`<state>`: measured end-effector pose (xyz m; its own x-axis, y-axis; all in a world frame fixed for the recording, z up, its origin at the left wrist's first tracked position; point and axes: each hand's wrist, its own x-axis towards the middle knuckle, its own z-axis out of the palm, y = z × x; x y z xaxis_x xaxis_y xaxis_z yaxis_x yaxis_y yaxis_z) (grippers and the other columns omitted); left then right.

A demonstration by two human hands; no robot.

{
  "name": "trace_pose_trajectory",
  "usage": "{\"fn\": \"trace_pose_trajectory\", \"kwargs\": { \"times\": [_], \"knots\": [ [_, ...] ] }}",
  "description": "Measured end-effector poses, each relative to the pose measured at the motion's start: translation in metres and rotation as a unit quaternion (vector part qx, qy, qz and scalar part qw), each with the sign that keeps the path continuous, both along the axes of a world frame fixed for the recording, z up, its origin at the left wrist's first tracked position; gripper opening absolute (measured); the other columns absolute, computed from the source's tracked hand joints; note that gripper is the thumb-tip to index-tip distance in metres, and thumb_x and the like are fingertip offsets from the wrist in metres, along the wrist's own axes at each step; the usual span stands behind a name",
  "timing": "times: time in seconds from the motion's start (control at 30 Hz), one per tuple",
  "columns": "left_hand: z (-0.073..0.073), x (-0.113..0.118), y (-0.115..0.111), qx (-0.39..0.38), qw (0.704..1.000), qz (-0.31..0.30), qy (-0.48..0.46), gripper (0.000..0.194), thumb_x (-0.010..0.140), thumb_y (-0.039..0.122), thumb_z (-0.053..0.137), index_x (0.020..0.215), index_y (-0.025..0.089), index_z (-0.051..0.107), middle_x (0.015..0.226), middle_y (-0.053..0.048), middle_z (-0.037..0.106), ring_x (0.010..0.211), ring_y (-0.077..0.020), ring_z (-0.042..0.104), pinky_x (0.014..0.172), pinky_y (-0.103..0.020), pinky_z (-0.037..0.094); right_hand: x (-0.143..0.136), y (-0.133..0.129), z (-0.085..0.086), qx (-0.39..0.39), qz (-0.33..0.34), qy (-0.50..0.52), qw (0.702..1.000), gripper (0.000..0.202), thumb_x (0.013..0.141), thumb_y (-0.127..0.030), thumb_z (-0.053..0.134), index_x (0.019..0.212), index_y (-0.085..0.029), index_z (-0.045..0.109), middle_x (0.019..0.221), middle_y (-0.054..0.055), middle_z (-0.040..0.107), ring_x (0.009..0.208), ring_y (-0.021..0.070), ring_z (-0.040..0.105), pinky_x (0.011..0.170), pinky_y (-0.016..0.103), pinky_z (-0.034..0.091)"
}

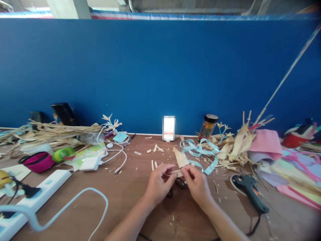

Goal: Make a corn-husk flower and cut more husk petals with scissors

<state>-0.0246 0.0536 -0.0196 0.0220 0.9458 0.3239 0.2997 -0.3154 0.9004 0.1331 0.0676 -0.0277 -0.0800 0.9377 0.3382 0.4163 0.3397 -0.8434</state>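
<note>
My left hand (162, 184) has its thumb and fingers closed on one end of a pale strip of dried corn husk (177, 172). The strip's other end lies in the pinched fingers of my right hand (197, 184). Just beyond the fingers a pointed piece of husk (181, 158) stands up; I cannot tell whether it is part of the strip. Partly hidden under my hands are black loops, apparently scissors handles (181, 182). A coil of light blue ribbon (199, 149) lies behind my right hand. Small husk scraps (156, 148) are scattered on the brown table (130, 194).
To the right lies a glue gun (250, 190) with its cord, below a husk bundle (232, 152) and coloured paper (265, 145). A dark-lidded jar (208, 126) stands at the back. On the left are a white power strip (47, 190), cables and more husks (57, 132).
</note>
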Motion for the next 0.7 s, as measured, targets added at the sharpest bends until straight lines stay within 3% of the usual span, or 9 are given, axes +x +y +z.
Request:
{"fn": "trace_pose_trajectory", "kwargs": {
  "times": [0.07, 0.27, 0.4, 0.53, 0.7],
  "knots": [
    [-0.0007, 0.0053, -0.0031, -0.01, 1.0, -0.022, -0.007, 0.02, 0.075, 0.028, 0.052, 0.085, 0.017, 0.065, 0.08, -0.005, 0.065, 0.07, -0.0139, 0.058, 0.063, -0.021, 0.044, -0.0046, -0.0034, -0.0016, 0.008, 0.025, -0.018, 0.999, 0.022, 0.082, -0.032, 0.044, 0.07, -0.018, 0.056, 0.056, -0.002, 0.053, 0.053, 0.0121, 0.047, 0.051, 0.02, 0.037],
    [-0.0066, 0.0091, -0.0045, -0.065, 0.997, -0.006, -0.036, 0.023, 0.077, 0.032, 0.049, 0.073, 0.014, 0.063, 0.063, -0.002, 0.062, 0.057, -0.0123, 0.054, 0.053, -0.02, 0.04, -0.0037, -0.0027, 0.0009, -0.001, 0.022, -0.013, 1.0, 0.02, 0.081, -0.032, 0.045, 0.073, -0.018, 0.056, 0.057, -0.002, 0.052, 0.053, 0.0118, 0.048, 0.051, 0.02, 0.038],
    [-0.0068, 0.0084, -0.0051, -0.029, 0.999, -0.013, 0.012, 0.022, 0.077, 0.029, 0.048, 0.074, 0.015, 0.064, 0.068, -0.002, 0.064, 0.062, -0.0135, 0.055, 0.058, -0.021, 0.04, -0.0025, -0.0013, 0.0058, -0.039, 0.068, 0.002, 0.997, 0.019, 0.076, -0.032, 0.053, 0.09, -0.019, 0.057, 0.077, 0.002, 0.063, 0.063, 0.0143, 0.056, 0.057, 0.022, 0.043],
    [-0.0088, 0.0067, -0.0043, -0.006, 0.997, -0.005, 0.073, 0.019, 0.077, 0.025, 0.047, 0.073, 0.017, 0.065, 0.067, -0.003, 0.064, 0.061, -0.0136, 0.055, 0.058, -0.022, 0.04, -0.0038, -0.001, 0.0058, -0.023, 0.084, -0.056, 0.995, 0.016, 0.078, -0.03, 0.048, 0.076, -0.02, 0.061, 0.073, 0.002, 0.063, 0.065, 0.0155, 0.057, 0.059, 0.023, 0.043],
    [-0.01, 0.0041, -0.0029, 0.009, 0.992, 0.006, 0.128, 0.017, 0.076, 0.022, 0.048, 0.073, 0.018, 0.064, 0.067, -0.002, 0.063, 0.061, -0.0137, 0.054, 0.059, -0.022, 0.039, -0.003, -0.0012, 0.0032, 0.021, 0.062, -0.143, 0.988, 0.016, 0.08, -0.027, 0.044, 0.076, -0.021, 0.059, 0.071, 0.001, 0.062, 0.063, 0.0141, 0.054, 0.057, 0.022, 0.039]
  ]
}}
